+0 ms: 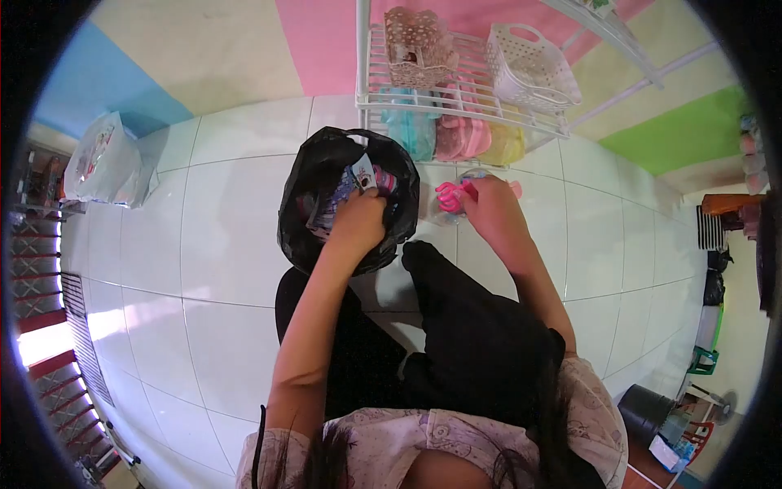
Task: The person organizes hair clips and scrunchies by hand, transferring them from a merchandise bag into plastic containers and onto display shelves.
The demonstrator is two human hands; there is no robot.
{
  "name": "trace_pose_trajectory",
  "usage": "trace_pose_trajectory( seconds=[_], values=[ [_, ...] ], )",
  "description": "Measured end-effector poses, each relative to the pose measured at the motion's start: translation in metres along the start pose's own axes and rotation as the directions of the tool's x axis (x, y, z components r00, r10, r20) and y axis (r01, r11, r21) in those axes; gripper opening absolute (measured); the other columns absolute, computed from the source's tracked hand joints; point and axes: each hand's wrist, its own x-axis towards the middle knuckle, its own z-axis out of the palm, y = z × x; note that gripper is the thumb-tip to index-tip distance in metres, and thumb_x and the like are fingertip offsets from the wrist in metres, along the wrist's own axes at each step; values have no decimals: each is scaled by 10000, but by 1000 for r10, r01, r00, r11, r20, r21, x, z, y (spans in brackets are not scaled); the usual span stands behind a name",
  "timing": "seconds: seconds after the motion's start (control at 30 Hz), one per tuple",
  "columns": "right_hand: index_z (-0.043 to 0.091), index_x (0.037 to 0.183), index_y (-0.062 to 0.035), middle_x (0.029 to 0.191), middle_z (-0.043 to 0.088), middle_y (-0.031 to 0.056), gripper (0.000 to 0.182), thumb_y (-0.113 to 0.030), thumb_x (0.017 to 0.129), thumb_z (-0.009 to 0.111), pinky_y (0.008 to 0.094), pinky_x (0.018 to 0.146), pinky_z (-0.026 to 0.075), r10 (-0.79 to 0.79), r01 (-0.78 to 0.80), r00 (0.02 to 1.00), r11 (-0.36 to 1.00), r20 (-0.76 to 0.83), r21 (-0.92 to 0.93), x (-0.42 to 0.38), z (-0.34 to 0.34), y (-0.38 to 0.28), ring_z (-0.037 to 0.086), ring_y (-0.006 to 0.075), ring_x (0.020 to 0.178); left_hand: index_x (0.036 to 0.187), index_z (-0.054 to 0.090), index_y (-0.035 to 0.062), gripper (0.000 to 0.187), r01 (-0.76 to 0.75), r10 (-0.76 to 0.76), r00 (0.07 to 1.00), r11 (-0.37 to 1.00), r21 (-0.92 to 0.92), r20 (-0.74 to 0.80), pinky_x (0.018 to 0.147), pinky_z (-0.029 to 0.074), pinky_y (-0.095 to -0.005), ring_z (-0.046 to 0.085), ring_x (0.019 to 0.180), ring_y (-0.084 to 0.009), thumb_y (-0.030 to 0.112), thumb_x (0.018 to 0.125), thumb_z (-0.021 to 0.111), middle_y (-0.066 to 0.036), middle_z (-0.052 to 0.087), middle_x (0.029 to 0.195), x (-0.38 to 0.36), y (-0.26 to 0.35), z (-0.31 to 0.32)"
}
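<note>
A round bin lined with a black plastic bag (297, 204) stands on the floor in front of me. Inside it lie several small patterned packets (338, 196) in purple, pink and blue. My left hand (360, 222) reaches into the bag, its fingers closed at the lower end of a white card (362, 171) that sticks up among the packets. To the right, my right hand (486, 202) is closed on a bright pink looped plastic piece (448, 196), whose exact kind I cannot make out. It is held over a clear container (446, 218), partly hidden by the hand.
A white wire rack (464, 102) at the back carries a brown basket (411, 61) and a white basket (529, 73). Teal, pink and yellow containers (464, 137) stand beneath. A white plastic bag (106, 163) sits far left; a black bucket (645, 410) stands at lower right.
</note>
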Motion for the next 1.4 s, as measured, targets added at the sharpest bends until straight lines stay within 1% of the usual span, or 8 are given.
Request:
trace_pose_trajectory(
  seconds=[0.33, 0.43, 0.53, 0.63, 0.97, 1.17, 1.3, 1.4],
  values=[
    [678, 847, 18, 778, 656, 195, 452, -432, 823, 705, 459, 644, 496, 183, -177, 980, 980, 74, -86, 6, -4, -5, 657, 351, 712, 1174, 664, 107, 377, -116, 125, 992, 953, 281, -11, 1097, 253, -605, 450, 1286, -354, 63, 818, 547, -164, 579, 1232, 13, -2, 27],
    [681, 941, 19, 821, 673, 182, 426, -393, 840, 718, 394, 633, 508, 209, -187, 975, 957, -81, 221, -4, -27, -3, 665, 304, 706, 1197, 632, 73, 399, -108, 131, 983, 979, 171, -131, 1068, 343, -523, 541, 1193, -307, 68, 798, 613, -181, 610, 1173, 9, -12, 7],
    [681, 999, 16, 889, 688, 153, 351, -304, 862, 727, 324, 634, 512, 295, -168, 943, 819, -151, 549, -13, -37, 10, 665, 220, 701, 1170, 599, 7, 431, -66, -90, 959, 851, -522, -268, 976, 445, -399, 617, 1058, -254, 71, 760, 717, -160, 632, 1137, -8, -3, -37],
    [668, 1037, 19, 944, 682, 113, 309, -236, 873, 731, 277, 648, 509, 270, -134, 959, 700, -87, 702, -21, -41, 12, 645, 141, 719, 1179, 550, -1, 550, -93, -253, 790, 851, -516, -559, 876, 479, -332, 616, 979, -231, 91, 708, 819, -135, 618, 1077, -17, 16, -61],
    [588, 1180, 20, 1018, 639, 72, 503, -258, 813, 789, 286, 752, 520, -79, 34, 996, 730, 35, 683, -28, -36, -22, 616, 145, 934, 1200, 535, 34, 544, -342, -13, 873, 696, -632, -487, 896, 501, -323, 552, 1058, -193, -2, 719, 786, -104, 502, 1170, -27, 96, -31],
    [560, 1260, 5, 1076, 625, 102, 523, -214, 830, 760, 302, 785, 530, -25, -119, 983, 669, 182, 734, -47, -33, 4, 632, 184, 963, 1417, 389, 19, 672, -100, -124, 990, -268, -958, -68, 892, 511, -324, 569, 1090, -172, -2, 832, 720, -110, 497, 1278, -38, 101, 9],
    [540, 1326, -60, 1130, 617, 116, 563, -149, 811, 747, 352, 865, 520, 87, -311, 940, 614, 329, 725, -72, -16, 15, 628, 250, 1013, 1480, 326, 38, 809, -60, -159, 985, 89, -994, -74, 849, 509, -288, 607, 979, -157, 82, 811, 780, -122, 595, 1163, -40, 101, 41],
    [499, 1378, -105, 1187, 597, 126, 654, -91, 771, 742, 390, 940, 488, -175, 148, 984, 897, 27, 417, -79, -22, 13, 599, 308, 1074, 1497, 294, 39, 913, 165, -116, 986, 509, -845, 123, 809, 504, -269, 611, 875, -133, 131, 766, 835, -138, 629, 1110, -44, 111, 21]
  ],
)
